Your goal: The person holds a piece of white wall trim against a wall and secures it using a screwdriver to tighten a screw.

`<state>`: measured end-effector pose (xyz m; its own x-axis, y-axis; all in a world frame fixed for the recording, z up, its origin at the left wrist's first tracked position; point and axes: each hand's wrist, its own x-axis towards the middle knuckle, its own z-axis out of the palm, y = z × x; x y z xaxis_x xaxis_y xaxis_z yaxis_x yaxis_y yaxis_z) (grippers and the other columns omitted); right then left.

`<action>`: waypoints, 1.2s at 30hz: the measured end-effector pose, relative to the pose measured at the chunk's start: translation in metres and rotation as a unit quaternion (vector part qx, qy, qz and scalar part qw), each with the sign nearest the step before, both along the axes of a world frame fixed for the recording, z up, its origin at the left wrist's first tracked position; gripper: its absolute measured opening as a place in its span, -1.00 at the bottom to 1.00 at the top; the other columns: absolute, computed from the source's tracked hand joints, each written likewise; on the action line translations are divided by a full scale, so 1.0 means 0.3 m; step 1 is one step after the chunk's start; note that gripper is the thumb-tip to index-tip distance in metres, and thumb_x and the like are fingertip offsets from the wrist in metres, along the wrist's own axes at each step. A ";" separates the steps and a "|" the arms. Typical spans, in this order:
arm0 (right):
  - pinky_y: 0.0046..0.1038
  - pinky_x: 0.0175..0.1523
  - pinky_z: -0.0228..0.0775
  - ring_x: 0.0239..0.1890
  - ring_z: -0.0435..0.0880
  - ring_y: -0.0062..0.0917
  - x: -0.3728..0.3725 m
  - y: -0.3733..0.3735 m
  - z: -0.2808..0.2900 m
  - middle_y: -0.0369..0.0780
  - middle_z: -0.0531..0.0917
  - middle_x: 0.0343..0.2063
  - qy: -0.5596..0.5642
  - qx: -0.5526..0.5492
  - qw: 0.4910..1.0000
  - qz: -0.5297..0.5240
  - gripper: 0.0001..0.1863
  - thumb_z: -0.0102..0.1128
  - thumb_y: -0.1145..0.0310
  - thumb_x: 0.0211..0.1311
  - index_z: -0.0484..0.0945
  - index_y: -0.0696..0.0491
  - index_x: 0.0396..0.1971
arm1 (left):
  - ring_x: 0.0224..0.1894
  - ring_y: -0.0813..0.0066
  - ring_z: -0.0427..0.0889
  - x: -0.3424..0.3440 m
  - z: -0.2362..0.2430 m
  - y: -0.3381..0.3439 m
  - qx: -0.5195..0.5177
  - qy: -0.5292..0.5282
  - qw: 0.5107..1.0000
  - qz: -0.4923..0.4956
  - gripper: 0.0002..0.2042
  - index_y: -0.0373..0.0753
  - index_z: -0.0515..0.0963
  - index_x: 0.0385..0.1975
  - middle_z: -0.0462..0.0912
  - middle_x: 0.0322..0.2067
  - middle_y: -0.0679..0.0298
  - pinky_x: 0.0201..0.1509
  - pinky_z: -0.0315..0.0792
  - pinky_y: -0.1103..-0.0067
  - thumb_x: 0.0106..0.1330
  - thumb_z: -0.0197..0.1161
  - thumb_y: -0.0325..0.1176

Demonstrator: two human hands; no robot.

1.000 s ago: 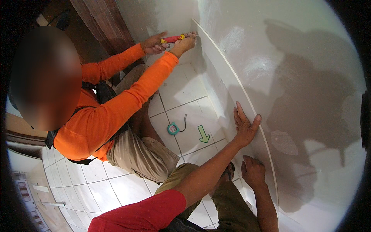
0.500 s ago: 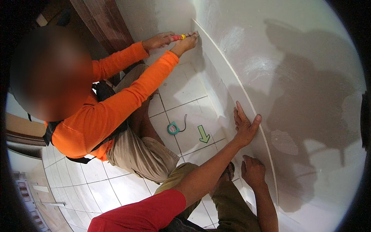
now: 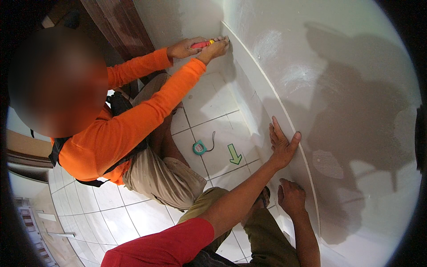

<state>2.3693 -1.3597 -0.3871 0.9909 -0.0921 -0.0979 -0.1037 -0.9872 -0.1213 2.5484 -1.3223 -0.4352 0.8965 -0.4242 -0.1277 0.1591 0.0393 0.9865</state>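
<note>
A long pale skirting board (image 3: 262, 95) stands along the foot of the wall, its thin top edge curving through the view. My left hand (image 3: 284, 144) lies against it with the fingers stretched apart, the thumb reaching over the top edge. Lower down, my right hand (image 3: 292, 196) rests against the same board with its fingers curled in. Those fingertips are hidden, so whatever they may hold does not show. At the board's far end, a co-worker's two hands (image 3: 200, 48) hold a red-and-yellow tool (image 3: 203, 44) at the corner.
A teal tape measure (image 3: 199, 147) with a dark strap lies on the white tiled floor (image 3: 213, 120), left of a green arrow sticker (image 3: 234, 154). The co-worker in orange sleeves (image 3: 155, 100) sits at the left. A dark wooden door frame (image 3: 118, 26) stands behind.
At the corner, the co-worker's hands and the red-and-yellow tool have shifted slightly. The co-worker's head has moved a little to the left. Both my hands stay in place.
</note>
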 end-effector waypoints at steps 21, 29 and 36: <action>-0.15 -0.16 0.59 -0.28 0.73 -0.20 0.019 0.003 0.013 -0.09 0.72 -0.33 0.013 0.007 1.000 0.000 -0.73 0.16 0.37 0.29 0.57 0.14 -0.06 | 0.52 -0.36 -0.53 0.006 -0.014 -0.008 -0.016 -0.002 1.000 0.011 0.20 0.09 -0.72 0.46 -0.60 0.45 -0.34 0.41 -0.35 -0.29 0.18 -0.03 0.59; -0.17 -0.16 0.60 -0.28 0.74 -0.21 0.019 -0.004 0.010 -0.08 0.72 -0.31 0.004 0.013 1.000 -0.003 -0.73 0.16 0.37 0.28 0.58 0.13 -0.06 | 0.52 -0.36 -0.54 0.005 -0.006 -0.012 -0.014 -0.001 1.000 0.012 0.19 0.02 -0.71 0.46 -0.60 0.44 -0.36 0.44 -0.38 -0.23 0.22 -0.02 0.55; -0.18 -0.07 0.59 -0.19 0.73 -0.21 0.028 0.017 0.026 -0.07 0.72 -0.23 0.036 0.002 0.999 -0.007 -0.73 0.16 0.35 0.30 0.60 0.13 -0.06 | 0.52 -0.34 -0.53 0.013 -0.019 0.002 -0.016 -0.015 1.000 0.017 0.19 -0.03 -0.69 0.47 -0.59 0.45 -0.36 0.44 -0.38 -0.23 0.25 0.01 0.51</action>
<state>2.3777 -1.3544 -0.3792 0.9798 -0.1055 -0.1698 -0.1264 -0.9850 -0.1173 2.5521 -1.3217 -0.4410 0.9139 -0.3965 -0.0870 0.1271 0.0759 0.9890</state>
